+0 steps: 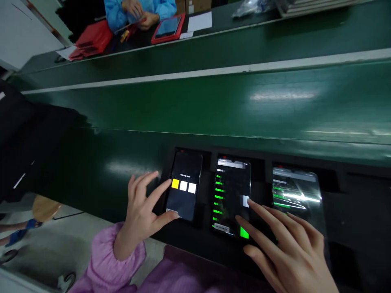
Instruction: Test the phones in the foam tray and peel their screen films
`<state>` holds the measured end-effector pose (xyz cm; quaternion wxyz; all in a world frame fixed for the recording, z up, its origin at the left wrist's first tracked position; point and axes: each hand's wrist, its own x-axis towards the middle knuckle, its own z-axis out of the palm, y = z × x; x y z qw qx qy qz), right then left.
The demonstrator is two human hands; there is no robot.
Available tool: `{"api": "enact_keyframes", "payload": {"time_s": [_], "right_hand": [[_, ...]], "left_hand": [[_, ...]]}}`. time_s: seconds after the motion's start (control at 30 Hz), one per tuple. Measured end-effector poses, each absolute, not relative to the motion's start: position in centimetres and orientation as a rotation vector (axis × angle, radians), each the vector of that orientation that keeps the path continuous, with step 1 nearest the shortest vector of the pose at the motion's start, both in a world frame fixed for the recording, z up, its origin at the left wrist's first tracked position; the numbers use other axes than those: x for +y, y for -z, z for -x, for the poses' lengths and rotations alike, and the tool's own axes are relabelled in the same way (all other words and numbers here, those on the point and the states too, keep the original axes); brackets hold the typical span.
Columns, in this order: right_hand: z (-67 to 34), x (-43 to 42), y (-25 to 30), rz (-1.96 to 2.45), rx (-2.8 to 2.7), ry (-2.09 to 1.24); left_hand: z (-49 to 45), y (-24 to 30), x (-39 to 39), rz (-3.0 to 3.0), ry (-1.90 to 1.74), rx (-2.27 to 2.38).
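- I see three phones lying in a row in a black tray (366,199) on the green bench (113,150).
- The left hand (142,209) has its fingers spread and grips nothing. Its pointing fingertip is at the left edge of the left phone (184,203), right by a yellow square. Its thumb tip is over that phone's bottom left part. I can't tell if they press.
- The right hand (290,248) is spread too, with nothing in its grip. One fingertip is at a gray square near the right edge of the middle phone (230,175). This hand hides the low part of the right phone (299,191).
- The two hands are well apart, with most of the middle phone's screen between them.
- Black strips of tray keep the phones from touching.
- Past the phones' top ends, a wide green strip (183,101) runs up to a white edge (198,76).
- Over there, another person's hands (148,20) are near a red-edged tablet (168,28).
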<state>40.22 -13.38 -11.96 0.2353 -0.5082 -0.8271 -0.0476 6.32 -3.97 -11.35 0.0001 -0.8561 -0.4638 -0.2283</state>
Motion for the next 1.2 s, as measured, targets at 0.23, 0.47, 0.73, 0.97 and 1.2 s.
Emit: {"api": "enact_keyframes", "payload": {"time_s": [0.23, 0.47, 0.73, 0.97, 1.2], "right_hand": [[-40.0, -13.2, 12.3, 1.386, -2.252, 0.178], [-40.1, -13.3, 12.6, 1.387, -2.249, 0.185], [-40.9, -13.8, 12.8, 1.358, -2.277, 0.138], [-41.0, -13.8, 12.7, 1.353, -2.255, 0.133], [-41.0, -13.8, 12.9, 1.367, -2.241, 0.136]], "left_hand": [[-5.2, 10.5, -0.4, 2.893, 1.250, -1.810], [-7.8, 14.5, 0.5, 2.767, 1.742, -2.236], [-9.6, 15.3, -1.4, 2.623, 2.139, -2.581], [-9.4, 15.9, -1.4, 2.547, 2.210, -2.611], [-9.2, 15.7, -1.1, 2.542, 2.102, -2.603]]}}
